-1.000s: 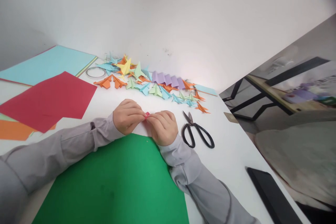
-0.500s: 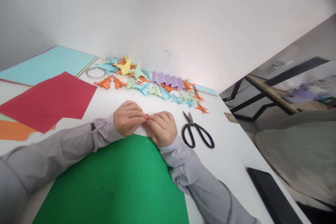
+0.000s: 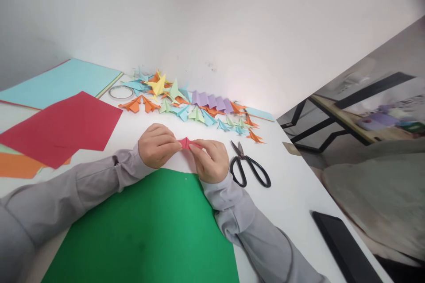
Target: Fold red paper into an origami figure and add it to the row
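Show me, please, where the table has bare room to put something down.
Bare tabletop lies between the scissors and the black device; a narrower strip separates the folded papers from left hand and right hand. Crowded: along the wall and leftward, where sheets overlap.

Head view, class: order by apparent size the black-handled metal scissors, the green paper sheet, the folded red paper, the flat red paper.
1. Green paper sheet
2. Flat red paper
3. Black-handled metal scissors
4. Folded red paper, partly hidden by fingers

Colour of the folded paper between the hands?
Folded paper: pinkish red, plain as far as it shows; best seen in the head view.
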Motion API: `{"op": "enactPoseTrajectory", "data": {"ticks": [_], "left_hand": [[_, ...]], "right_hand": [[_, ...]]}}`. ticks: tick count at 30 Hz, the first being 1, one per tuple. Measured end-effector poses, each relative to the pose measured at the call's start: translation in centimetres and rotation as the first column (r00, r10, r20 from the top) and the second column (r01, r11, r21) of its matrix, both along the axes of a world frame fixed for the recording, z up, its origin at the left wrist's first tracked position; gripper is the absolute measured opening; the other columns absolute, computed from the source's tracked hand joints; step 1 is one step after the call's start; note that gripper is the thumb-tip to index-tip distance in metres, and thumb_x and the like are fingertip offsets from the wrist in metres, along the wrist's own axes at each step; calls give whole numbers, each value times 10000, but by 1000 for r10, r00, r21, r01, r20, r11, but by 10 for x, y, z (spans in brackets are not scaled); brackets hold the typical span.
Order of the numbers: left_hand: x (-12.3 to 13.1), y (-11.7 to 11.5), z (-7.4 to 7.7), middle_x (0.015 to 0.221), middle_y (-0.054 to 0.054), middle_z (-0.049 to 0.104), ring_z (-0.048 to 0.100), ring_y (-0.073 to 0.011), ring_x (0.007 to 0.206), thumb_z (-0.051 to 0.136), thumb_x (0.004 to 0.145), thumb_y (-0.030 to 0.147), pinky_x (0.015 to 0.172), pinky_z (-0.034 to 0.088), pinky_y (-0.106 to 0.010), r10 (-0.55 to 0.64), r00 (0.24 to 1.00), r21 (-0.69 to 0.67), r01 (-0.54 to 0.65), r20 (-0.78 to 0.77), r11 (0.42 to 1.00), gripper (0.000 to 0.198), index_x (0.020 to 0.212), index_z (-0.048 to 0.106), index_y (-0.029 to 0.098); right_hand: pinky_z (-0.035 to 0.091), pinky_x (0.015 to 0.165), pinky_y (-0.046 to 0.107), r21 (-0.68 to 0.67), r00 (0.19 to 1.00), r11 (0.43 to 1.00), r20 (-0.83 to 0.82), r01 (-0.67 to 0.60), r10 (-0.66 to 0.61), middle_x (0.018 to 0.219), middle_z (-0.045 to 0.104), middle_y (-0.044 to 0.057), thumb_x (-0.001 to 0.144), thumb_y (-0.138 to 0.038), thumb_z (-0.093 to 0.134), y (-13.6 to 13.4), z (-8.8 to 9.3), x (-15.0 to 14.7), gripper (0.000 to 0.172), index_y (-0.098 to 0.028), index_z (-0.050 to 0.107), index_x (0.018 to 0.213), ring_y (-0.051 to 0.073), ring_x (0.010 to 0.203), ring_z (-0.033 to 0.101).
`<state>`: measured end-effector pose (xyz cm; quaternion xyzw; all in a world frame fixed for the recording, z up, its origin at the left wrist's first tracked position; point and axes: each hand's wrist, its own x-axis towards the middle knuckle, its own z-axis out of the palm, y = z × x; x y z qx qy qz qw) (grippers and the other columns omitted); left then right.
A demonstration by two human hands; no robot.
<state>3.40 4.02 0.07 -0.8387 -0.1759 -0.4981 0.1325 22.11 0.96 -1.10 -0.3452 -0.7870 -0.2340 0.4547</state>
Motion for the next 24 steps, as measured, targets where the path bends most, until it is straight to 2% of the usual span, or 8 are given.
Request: {"op": "enactPoseTrajectory", "data": {"ticks": [4,6,9,11,13,15,21,24], "left_hand": [[1,-6,2,640,-29,599,547,-126,573,608,713,208,516,442,-263,77,987,-205,-47,144,978,82,784,586,173],[4,-10,2,554,8,527,501,-96,471,612,715,245,443,429,-238,98,966,-475,28,238,880,125,711,520,161],[10,-13,2,516,60,499,542,-104,404,635,704,332,346,422,-205,149,874,-818,356,463,451,303,695,368,190],[14,-12,3,543,75,522,623,-166,488,654,687,360,363,484,-248,192,792,-815,559,579,154,389,745,299,212],[15,-10,3,597,64,573,659,-191,587,666,684,336,443,549,-318,226,727,-746,666,648,-5,412,786,285,218],[14,-9,2,661,40,615,667,-184,660,673,688,287,539,580,-365,273,674,-688,724,687,-55,394,831,315,208],[13,-6,2,867,-53,664,668,-220,751,784,530,160,568,591,-333,396,631,-673,739,668,-42,677,1060,364,184],[14,-7,4,808,-49,672,667,-218,671,800,487,159,493,574,-305,371,666,-710,704,647,-25,777,1124,354,168]], "right_hand": [[276,456,246,104,993,988,-35,114,-111,502,449,-18,764,-107,575,-2,0,4,188,-202,667,898,102,481,385],[252,450,248,133,996,987,-4,93,-94,469,400,-42,745,-63,576,-4,0,7,303,-210,640,1002,94,453,340],[285,481,249,122,998,991,27,57,-60,509,478,-35,738,-47,576,-6,1,8,425,-221,578,1126,93,478,397],[305,493,243,99,998,994,19,51,-53,561,547,-17,750,-57,571,-7,2,6,415,-225,573,1129,90,500,442],[326,498,236,86,999,995,8,42,-43,614,604,5,756,-66,569,-6,1,5,349,-215,602,1070,90,520,481],[352,508,232,78,999,996,13,29,-31,654,642,23,758,-69,569,-5,1,3,284,-199,622,1004,94,540,518],[421,526,242,-32,995,996,56,-81,83,720,678,36,771,-149,582,-6,1,2,303,-172,565,1072,118,575,587],[453,511,239,-212,984,973,-171,-90,54,685,641,12,774,-208,587,-8,-1,-1,426,-174,467,1180,112,534,571]]}}
